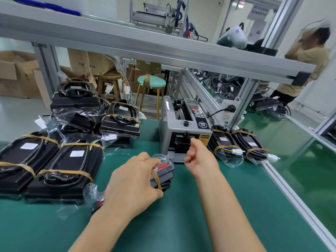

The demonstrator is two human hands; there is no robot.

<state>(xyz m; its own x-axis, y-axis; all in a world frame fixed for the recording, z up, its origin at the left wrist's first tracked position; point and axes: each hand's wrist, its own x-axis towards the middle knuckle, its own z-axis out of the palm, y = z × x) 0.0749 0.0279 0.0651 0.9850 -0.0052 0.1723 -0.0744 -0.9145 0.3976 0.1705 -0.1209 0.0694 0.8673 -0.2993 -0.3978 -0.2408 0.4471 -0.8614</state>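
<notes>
- The pack [164, 172], a black part in a clear bag, sits on the green mat [181, 224] right in front of us, just short of the tape dispenser [183, 131].
- Our left hand [134, 180] grips the pack from above, with the fingers curled over its near side and the thumb at its lower edge. A brown tape strip [156, 179] runs across the pack under that hand.
- Our right hand [198, 157] is up at the dispenser's mouth, apart from the pack. Its fingers are curled in and the thumb lies against the forefinger. We cannot tell whether tape is pinched between them.
- To do this step well, we judge that the left hand should press the bag flat so the next strip lands tight over the cord. The tape should be drawn straight out of the slot, not sideways.
- Finished packs [60, 170] lie side by side at our left, each bound with two brown bands. More are heaped in a pile [120, 122] behind them.
- Two more bound packs [236, 144] lie to the right of the dispenser, close to the table's rail.
- A loose bag [89, 197] with something red in it lies by our left wrist and could snag the sticky tape.
- Beyond the table stand a green stool [151, 81] and cardboard boxes [16, 73]. Another person [309, 60] stands far right.
</notes>
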